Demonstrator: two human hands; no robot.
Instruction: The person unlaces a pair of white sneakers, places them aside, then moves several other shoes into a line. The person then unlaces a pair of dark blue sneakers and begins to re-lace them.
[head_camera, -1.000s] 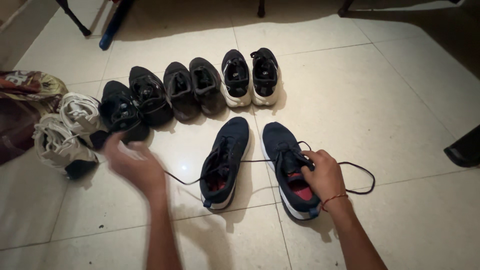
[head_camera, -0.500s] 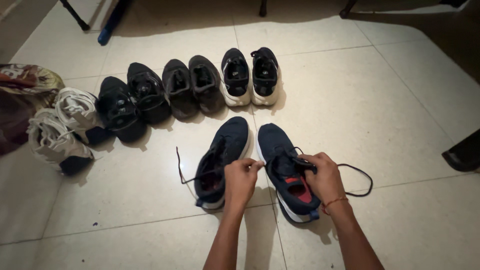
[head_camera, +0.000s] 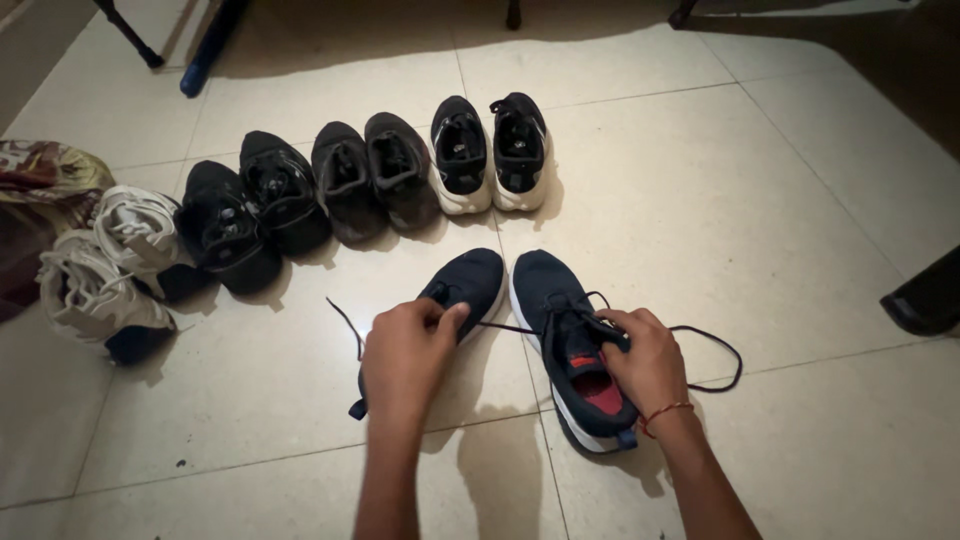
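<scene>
Laces (head_camera: 500, 328) run thin and limp between two navy shoes (head_camera: 575, 350) on the tiled floor (head_camera: 760, 200); they look light and floppy, best pinched near the eyelets. Left hand (head_camera: 405, 355) pinches a lace over the left shoe, while right hand (head_camera: 645, 360) grasps the right shoe's tongue. Behind stand eight more shoes: two white-soled (head_camera: 490, 150), two grey (head_camera: 370, 178), two black (head_camera: 245, 205), two pale (head_camera: 115, 265).

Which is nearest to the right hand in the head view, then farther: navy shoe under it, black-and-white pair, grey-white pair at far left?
1. Navy shoe: directly under the right hand, touched at the tongue.
2. Black-and-white pair: ahead, in the row beyond the navy shoes.
3. Grey-white pair: far left end of the row, beside a patterned bag.
</scene>
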